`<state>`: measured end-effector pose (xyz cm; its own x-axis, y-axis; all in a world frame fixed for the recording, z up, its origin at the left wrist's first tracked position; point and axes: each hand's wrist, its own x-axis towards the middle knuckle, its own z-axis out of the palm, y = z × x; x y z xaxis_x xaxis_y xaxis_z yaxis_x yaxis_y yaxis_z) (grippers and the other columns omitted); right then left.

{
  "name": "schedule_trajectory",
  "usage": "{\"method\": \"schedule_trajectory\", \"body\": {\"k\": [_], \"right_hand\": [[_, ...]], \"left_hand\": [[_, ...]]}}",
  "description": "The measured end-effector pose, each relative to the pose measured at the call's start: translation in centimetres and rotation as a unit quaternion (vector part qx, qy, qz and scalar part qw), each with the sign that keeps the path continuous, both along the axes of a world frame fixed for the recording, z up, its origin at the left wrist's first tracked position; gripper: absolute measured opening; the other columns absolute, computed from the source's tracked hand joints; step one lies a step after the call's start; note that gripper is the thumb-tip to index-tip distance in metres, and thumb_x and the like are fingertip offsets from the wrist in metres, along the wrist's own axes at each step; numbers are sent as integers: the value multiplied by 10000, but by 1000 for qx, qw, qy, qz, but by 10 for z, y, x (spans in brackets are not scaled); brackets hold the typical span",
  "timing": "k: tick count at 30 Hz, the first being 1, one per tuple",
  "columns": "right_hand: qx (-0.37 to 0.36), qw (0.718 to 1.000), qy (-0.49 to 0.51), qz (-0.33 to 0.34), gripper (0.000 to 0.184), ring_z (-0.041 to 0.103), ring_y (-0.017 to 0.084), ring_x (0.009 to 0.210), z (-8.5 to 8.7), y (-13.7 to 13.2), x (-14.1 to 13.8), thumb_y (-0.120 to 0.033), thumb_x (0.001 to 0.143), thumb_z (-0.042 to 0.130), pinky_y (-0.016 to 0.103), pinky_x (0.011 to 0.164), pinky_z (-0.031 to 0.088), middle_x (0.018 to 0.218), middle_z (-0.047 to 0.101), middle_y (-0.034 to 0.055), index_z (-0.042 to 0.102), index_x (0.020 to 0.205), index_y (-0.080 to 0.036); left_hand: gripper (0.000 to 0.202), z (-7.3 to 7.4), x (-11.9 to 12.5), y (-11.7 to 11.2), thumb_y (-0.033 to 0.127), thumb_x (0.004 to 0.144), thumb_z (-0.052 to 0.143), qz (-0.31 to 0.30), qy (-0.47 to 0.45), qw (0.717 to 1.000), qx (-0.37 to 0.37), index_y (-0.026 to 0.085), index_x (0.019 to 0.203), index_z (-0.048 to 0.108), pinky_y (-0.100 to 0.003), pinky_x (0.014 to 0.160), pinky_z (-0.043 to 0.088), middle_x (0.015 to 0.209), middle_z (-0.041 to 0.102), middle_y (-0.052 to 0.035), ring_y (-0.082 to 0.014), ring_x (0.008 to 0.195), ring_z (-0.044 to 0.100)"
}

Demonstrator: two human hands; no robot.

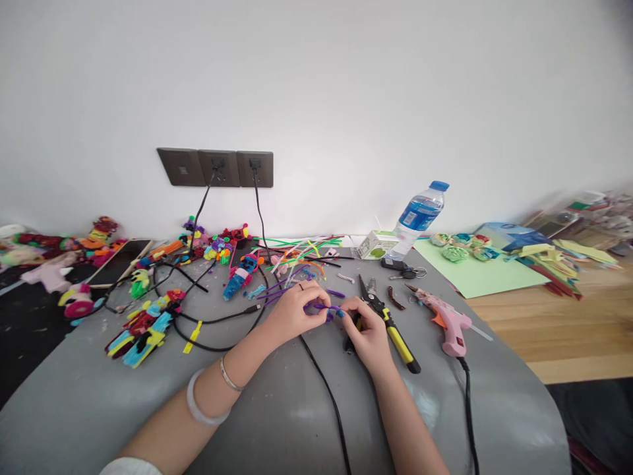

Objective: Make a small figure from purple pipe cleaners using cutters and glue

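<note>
Nearest the camera are the person's two bare forearms, the left one with a pale cuff (131, 467) at the bottom edge, a milky, rounded bangle (194, 402) and a thin silver-coloured bracelet (229, 375). Both reach over the grey, smooth-topped bench (277, 409). Ahead of them, a thin, fuzzy purple craft stem (333, 307) spans the short gap between the left hand (299, 309) and the right hand (370, 333). Each grip is narrow, thumb and fingers pinched on the stem. Its visible stretch runs roughly crosswise, left to right, with the fingertips of both hands close beside it, so neither hand is clearly nearer. More loose purple stems (274, 290) lie beyond the left hand; the black-and-yellow metal pliers (387, 318) lie just beside the right hand, which hides part of them.

The fingers cover the stem's ends, so its full length and any bend or twist inside the grip cannot be told. Small blue and purple patches at the fingertips are hard to separate into nails and stem.
</note>
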<state>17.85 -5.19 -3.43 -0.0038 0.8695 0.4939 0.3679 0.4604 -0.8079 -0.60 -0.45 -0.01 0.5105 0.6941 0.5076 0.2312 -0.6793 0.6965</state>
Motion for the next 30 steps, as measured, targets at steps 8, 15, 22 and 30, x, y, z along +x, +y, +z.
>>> {"method": "schedule_trajectory", "body": {"k": [8, 15, 22, 30], "right_hand": [[-2, 1000, -2, -2, 128, 543, 169, 736, 0, 0, 0, -249, 928, 558, 291, 697, 425, 768, 590, 12, 576, 806, -218], [-4, 999, 32, 13, 172, 556, 184, 751, -2, -1, 2, -300, 962, 496, 309, 699, 438, 794, 592, 31, 605, 863, -211], [-19, 998, 56, 1, 168, 566, 190, 774, -3, 0, 3, -344, 948, 531, 316, 705, 452, 816, 597, 43, 616, 877, -218], [-19, 996, 87, -27, 148, 583, 184, 763, -9, 1, 5, -355, 917, 579, 304, 691, 473, 829, 619, 42, 637, 897, -221]], "left_hand": [[146, -1, 0, -1, 54, 757, 559, -15, -2, 1000, -19, 186, 806, 597, -229, 709, 456, 798, 592, -1, -126, 748, 559], [120, 1, 2, -1, 78, 760, 558, -6, -12, 999, -45, 185, 798, 598, -229, 706, 471, 800, 599, -5, -123, 738, 563], [122, -2, 1, 0, 87, 754, 565, 0, -17, 998, -66, 184, 814, 608, -226, 671, 460, 799, 602, -1, -119, 710, 547], [106, 0, 2, 2, 86, 747, 589, 24, -38, 997, -68, 173, 802, 612, -213, 609, 425, 769, 594, 4, -114, 682, 536]]}}
